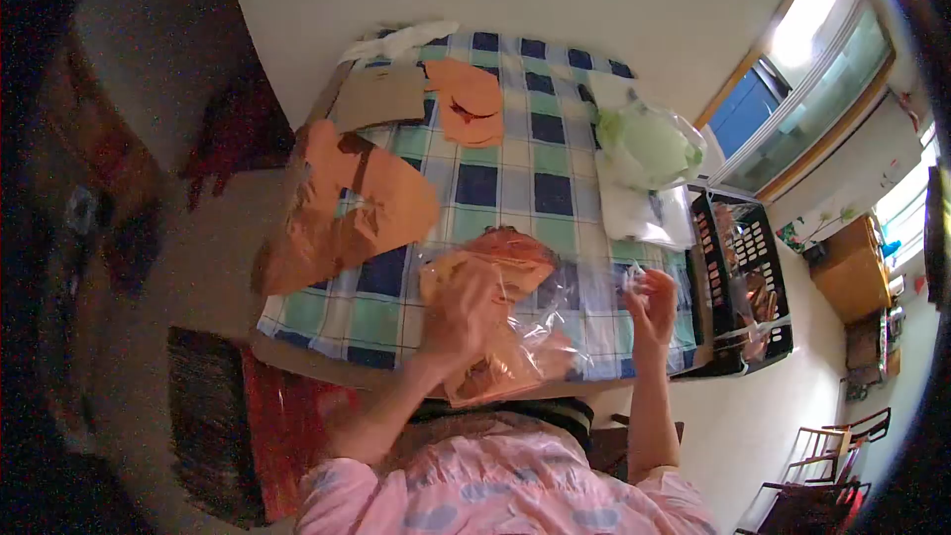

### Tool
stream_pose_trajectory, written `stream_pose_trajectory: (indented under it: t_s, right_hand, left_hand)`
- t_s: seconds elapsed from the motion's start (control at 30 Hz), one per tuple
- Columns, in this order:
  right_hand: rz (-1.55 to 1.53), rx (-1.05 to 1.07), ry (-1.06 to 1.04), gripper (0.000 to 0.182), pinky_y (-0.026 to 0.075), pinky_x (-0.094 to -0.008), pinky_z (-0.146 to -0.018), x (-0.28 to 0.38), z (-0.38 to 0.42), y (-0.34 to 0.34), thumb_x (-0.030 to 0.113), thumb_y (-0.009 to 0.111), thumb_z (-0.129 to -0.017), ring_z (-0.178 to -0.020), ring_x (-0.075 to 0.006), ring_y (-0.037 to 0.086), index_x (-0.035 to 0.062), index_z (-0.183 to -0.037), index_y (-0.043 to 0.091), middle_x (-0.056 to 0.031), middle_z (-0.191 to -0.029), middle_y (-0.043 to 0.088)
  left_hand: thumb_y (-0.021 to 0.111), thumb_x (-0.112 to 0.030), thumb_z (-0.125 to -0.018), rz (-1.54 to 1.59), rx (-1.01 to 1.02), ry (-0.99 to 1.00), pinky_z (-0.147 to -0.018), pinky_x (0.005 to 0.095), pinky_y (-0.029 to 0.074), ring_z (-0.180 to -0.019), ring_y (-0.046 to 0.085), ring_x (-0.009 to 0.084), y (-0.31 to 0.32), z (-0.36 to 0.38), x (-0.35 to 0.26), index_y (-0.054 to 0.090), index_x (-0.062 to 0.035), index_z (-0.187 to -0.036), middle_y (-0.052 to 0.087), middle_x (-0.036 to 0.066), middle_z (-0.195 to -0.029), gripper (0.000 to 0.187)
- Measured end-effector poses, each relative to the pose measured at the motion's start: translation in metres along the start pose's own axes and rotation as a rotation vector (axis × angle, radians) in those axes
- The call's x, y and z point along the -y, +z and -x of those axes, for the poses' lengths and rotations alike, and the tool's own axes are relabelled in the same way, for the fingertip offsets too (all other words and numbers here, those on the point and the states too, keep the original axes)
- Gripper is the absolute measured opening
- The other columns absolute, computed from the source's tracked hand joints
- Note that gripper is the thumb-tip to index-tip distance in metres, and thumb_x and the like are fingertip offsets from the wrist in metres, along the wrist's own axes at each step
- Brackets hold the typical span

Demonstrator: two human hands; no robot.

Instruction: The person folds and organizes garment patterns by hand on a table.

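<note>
Flat orange cut-out pieces with printed dark markings (525, 272) lie at the near edge of the cloth-covered table, with a shiny clear plastic bag (550, 332) around or over them. My left hand (461, 315) rests at the left side of this bundle, fingers curled in on the orange material and plastic. Off to the right, my right hand (651, 305) is raised just above the cloth, thumb and fingers pinched together. A small whitish, see-through bit (634, 275) shows at its fingertips; I cannot make out what it is.
More orange pieces (381, 193) lie at left, beside a tan board (381, 99) and another orange piece (471, 104). White plastic (406, 40) lies at the back. A pale green plastic bundle (649, 147) is at right. Black crates (743, 282) stand against the table's right edge.
</note>
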State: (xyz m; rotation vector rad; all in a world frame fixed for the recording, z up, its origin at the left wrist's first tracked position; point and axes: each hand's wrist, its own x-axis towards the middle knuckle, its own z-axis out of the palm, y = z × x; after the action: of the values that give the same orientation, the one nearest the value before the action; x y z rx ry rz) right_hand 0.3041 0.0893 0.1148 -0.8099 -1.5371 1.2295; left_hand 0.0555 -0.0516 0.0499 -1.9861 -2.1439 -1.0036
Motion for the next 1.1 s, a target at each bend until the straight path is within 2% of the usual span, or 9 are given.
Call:
stream_pose_trajectory:
  t_s: [0.1,0.17,0.23,0.37,0.63,0.73,0.87,0.97,1.1]
  right_hand:
    - [0.453,0.136,-0.588,0.045,0.043,-0.0345,-0.090,0.030,0.012,0.034,0.006,0.063,-0.077,-0.106,-0.0227,0.051,0.0055,-0.120,0.047,-0.0107,-0.115,0.051]
    - [0.741,0.757,-0.755,0.050,0.037,-0.0414,-0.101,0.042,0.005,0.061,0.007,0.061,-0.073,-0.111,-0.0282,0.049,0.0044,-0.121,0.047,-0.0152,-0.118,0.049]
    - [0.830,0.997,-0.849,0.050,0.030,-0.0461,-0.107,0.021,0.003,0.091,0.012,0.061,-0.072,-0.108,-0.0283,0.052,0.0053,-0.121,0.049,-0.0146,-0.113,0.053]
    - [1.001,1.172,-0.765,0.044,0.036,-0.0412,-0.102,-0.035,0.003,0.080,0.017,0.061,-0.072,-0.098,-0.0233,0.058,0.0086,-0.114,0.054,-0.0085,-0.099,0.059]
    - [1.398,1.609,-0.446,0.024,0.045,-0.0380,-0.078,0.033,-0.016,0.031,0.014,0.059,-0.072,-0.081,-0.0241,0.060,0.0108,-0.096,0.061,-0.0064,-0.086,0.060]
    - [1.431,1.276,-0.633,0.026,0.046,-0.0374,-0.077,-0.005,-0.013,-0.031,0.010,0.058,-0.073,-0.080,-0.0254,0.060,0.0107,-0.098,0.062,-0.0070,-0.085,0.061]
    - [1.480,0.992,-0.450,0.030,0.048,-0.0387,-0.073,0.002,-0.009,-0.046,0.007,0.057,-0.075,-0.078,-0.0280,0.059,0.0100,-0.105,0.061,-0.0101,-0.084,0.059]
    - [1.023,0.794,-0.132,0.029,0.049,-0.0387,-0.069,0.031,0.006,-0.027,0.003,0.056,-0.077,-0.078,-0.0305,0.060,0.0075,-0.106,0.060,-0.0112,-0.085,0.059]
    - [0.764,0.731,-0.010,0.019,0.050,-0.0369,-0.065,0.009,0.033,-0.010,0.002,0.056,-0.081,-0.076,-0.0310,0.062,0.0045,-0.099,0.062,-0.0141,-0.087,0.060]
  left_hand:
    - [0.058,-0.024,-0.084,-0.044,0.142,0.005,-0.102,0.0492,0.029,-0.126,0.038,0.0304,0.017,0.021,-0.023,0.046,-0.0056,-0.130,0.044,0.016,-0.134,0.051]
    - [0.058,-0.026,-0.084,-0.058,0.118,-0.018,-0.104,0.0493,0.028,-0.129,0.035,0.0290,0.024,0.024,-0.026,0.050,-0.0056,-0.127,0.043,0.014,-0.136,0.048]
    - [0.057,-0.028,-0.084,-0.110,0.182,-0.014,-0.106,0.0497,0.025,-0.131,0.033,0.0278,0.030,0.030,-0.021,0.050,-0.0069,-0.127,0.041,0.013,-0.138,0.048]
    - [0.056,-0.032,-0.084,-0.069,0.177,-0.012,-0.109,0.0510,0.020,-0.134,0.030,0.0265,0.019,0.025,-0.022,0.047,-0.0065,-0.129,0.038,0.012,-0.141,0.052]
    - [0.061,-0.034,-0.080,-0.078,0.164,-0.090,-0.109,0.0512,0.020,-0.133,0.032,0.0263,0.038,0.033,-0.010,0.047,-0.0051,-0.129,0.041,0.011,-0.139,0.058]
    - [0.064,-0.034,-0.079,-0.052,0.115,-0.047,-0.108,0.0506,0.021,-0.131,0.035,0.0281,0.034,0.033,-0.009,0.048,-0.0050,-0.127,0.042,0.012,-0.138,0.059]
    - [0.065,-0.027,-0.078,-0.010,0.095,0.037,-0.107,0.0498,0.024,-0.126,0.040,0.0307,0.026,0.031,-0.007,0.049,-0.0044,-0.126,0.047,0.015,-0.132,0.056]
    - [0.064,-0.017,-0.081,0.245,-0.119,-0.015,-0.105,0.0476,0.027,-0.124,0.041,0.0325,0.022,0.035,-0.002,0.049,-0.0032,-0.127,0.049,0.017,-0.128,0.051]
    - [0.059,-0.010,-0.086,0.289,-0.308,-0.431,-0.098,0.0406,0.036,-0.120,0.046,0.0305,-0.003,0.042,0.002,0.044,-0.0015,-0.131,0.050,0.018,-0.126,0.048]
